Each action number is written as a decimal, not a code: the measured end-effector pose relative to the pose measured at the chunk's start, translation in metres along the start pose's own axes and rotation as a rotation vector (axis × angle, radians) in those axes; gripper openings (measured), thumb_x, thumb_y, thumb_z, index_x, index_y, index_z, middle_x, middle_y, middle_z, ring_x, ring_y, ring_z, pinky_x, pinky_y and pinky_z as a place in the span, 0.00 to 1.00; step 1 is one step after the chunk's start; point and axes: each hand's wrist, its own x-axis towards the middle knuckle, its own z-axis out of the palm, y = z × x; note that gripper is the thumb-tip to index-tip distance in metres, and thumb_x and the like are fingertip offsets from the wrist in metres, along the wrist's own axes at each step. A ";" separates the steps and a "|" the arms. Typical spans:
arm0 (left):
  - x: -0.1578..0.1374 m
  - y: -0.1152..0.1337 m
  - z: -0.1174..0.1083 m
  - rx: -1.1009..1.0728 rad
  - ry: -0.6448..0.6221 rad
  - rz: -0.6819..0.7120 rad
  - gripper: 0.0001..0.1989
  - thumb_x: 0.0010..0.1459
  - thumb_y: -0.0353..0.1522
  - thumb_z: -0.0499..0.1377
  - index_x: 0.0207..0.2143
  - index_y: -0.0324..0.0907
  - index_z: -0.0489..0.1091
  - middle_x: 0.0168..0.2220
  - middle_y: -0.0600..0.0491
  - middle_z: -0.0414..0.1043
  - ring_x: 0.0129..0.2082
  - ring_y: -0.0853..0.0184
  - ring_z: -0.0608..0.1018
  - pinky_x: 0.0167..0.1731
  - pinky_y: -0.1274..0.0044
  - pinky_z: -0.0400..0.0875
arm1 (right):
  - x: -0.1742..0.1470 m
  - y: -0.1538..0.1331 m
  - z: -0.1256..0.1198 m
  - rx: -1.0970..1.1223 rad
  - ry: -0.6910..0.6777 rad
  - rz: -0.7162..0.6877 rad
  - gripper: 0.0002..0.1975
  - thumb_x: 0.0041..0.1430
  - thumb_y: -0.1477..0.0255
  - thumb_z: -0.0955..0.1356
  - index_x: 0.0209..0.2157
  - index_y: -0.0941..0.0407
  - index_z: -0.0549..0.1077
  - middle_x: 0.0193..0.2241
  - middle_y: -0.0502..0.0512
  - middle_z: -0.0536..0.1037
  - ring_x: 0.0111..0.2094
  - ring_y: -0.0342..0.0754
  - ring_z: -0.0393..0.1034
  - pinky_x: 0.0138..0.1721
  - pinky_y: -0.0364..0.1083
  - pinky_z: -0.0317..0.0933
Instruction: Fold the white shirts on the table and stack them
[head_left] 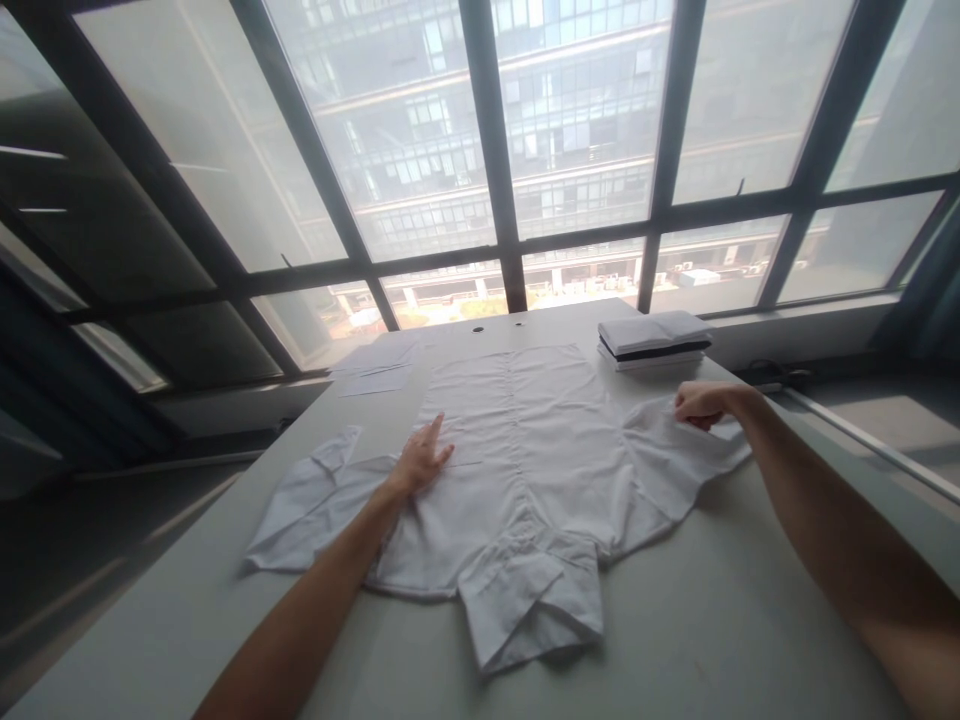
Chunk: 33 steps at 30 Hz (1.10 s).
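A white shirt [487, 430] lies spread on the table, with a seam or placket down its middle and creases across the body. Its collar or hood part [536, 610] points toward me, its fabric folded over. On the shirt's left side my left hand [424, 458] rests flat, fingers apart. My right hand [705, 402] is closed at the right sleeve [675, 465], its fingers curled around the fabric near the sleeve's end. The left sleeve [315, 505] lies bent out to the side, partly behind my left forearm.
A stack of folded clothes [654, 340], white with a dark layer, sits at the table's far right. Thin white sheets [375, 365] lie at the far left. The white table [652, 640] reaches to large windows [585, 120] with dark frames. A dark curtain [67, 370] hangs at left.
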 end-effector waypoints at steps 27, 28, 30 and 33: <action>-0.023 0.199 -0.026 -1.529 -0.465 -0.148 0.22 0.54 0.33 0.72 0.51 0.44 0.76 0.49 0.47 0.80 0.48 0.56 0.82 0.50 0.67 0.76 | -0.050 -0.154 0.065 0.715 0.061 -0.523 0.08 0.61 0.69 0.72 0.38 0.59 0.79 0.37 0.60 0.84 0.34 0.47 0.78 0.31 0.41 0.69; -0.018 0.191 -0.029 -1.518 -0.465 -0.146 0.22 0.53 0.33 0.72 0.50 0.43 0.76 0.49 0.46 0.81 0.47 0.56 0.82 0.50 0.67 0.77 | -0.047 -0.145 0.050 0.694 0.143 -0.513 0.09 0.62 0.68 0.72 0.39 0.59 0.79 0.38 0.61 0.84 0.34 0.47 0.78 0.31 0.42 0.70; -0.004 0.175 -0.040 -1.510 -0.449 -0.134 0.21 0.52 0.33 0.72 0.49 0.41 0.77 0.48 0.45 0.81 0.45 0.57 0.83 0.48 0.69 0.78 | -0.039 -0.123 0.023 0.645 0.275 -0.511 0.11 0.64 0.66 0.70 0.40 0.59 0.79 0.40 0.62 0.83 0.36 0.48 0.78 0.33 0.42 0.70; 0.023 0.147 -0.061 -1.528 -0.440 -0.120 0.20 0.51 0.32 0.73 0.47 0.40 0.78 0.46 0.45 0.81 0.40 0.62 0.83 0.43 0.76 0.78 | -0.023 -0.087 0.001 0.429 0.399 -0.509 0.13 0.66 0.65 0.67 0.40 0.59 0.79 0.39 0.61 0.83 0.36 0.48 0.76 0.34 0.43 0.69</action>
